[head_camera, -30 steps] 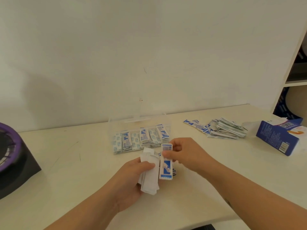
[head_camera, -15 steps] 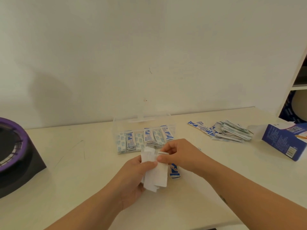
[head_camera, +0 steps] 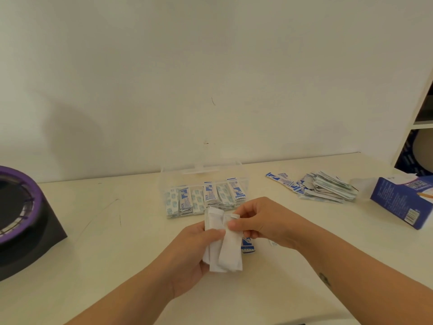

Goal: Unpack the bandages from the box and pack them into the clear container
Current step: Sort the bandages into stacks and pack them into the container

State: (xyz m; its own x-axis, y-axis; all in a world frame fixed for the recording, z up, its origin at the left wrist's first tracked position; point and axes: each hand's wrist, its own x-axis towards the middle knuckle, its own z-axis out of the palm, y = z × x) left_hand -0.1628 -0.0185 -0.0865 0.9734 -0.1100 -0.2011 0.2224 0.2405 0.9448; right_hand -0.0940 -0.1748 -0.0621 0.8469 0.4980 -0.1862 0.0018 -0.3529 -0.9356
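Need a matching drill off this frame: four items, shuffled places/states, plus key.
Items
1. clear container
2. blue box
3. loose bandage pile
4. bandage stack

Places/states
a. gripped by left hand, pinched at the top by right hand
b. farthest right, lying on its side
c. centre, near the wall, partly filled
d. lying loose between container and box

Pairs: 1-c, 2-b, 3-d, 4-a

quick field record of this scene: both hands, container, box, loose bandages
left hand: grips stack of bandages
right hand: pinches the stack's top edge
clear container: behind the hands, row of bandages inside
loose pile: bandages on table, right of container
blue box: far right of the table
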